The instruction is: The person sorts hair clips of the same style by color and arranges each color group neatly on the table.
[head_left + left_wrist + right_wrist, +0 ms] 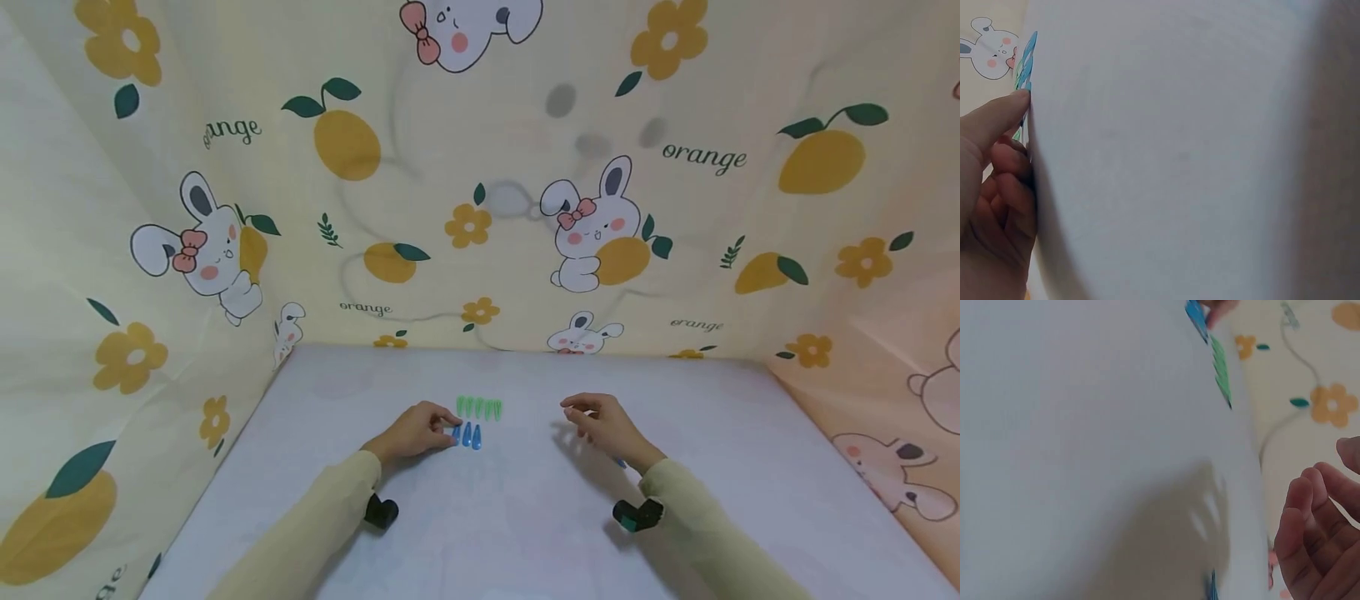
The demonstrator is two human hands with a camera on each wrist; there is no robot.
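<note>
Several green snap hair clips (479, 407) stand side by side in a row on the table. Just in front of them lies a shorter row of blue snap hair clips (467, 434), also seen in the left wrist view. My left hand (417, 431) is at the left end of the blue row, thumb and forefinger pinching the leftmost blue clip (456, 432). My right hand (606, 425) hovers over the table to the right, fingers loosely bent and holding nothing. Another blue clip (619, 462) lies beneath the right wrist, partly hidden by it.
The pale table (510, 525) is enclosed by a cream cloth (450, 125) printed with rabbits, oranges and flowers at the back and sides. Black wrist cameras (381, 512) sit at both cuffs. The right hand's shadow falls on the table.
</note>
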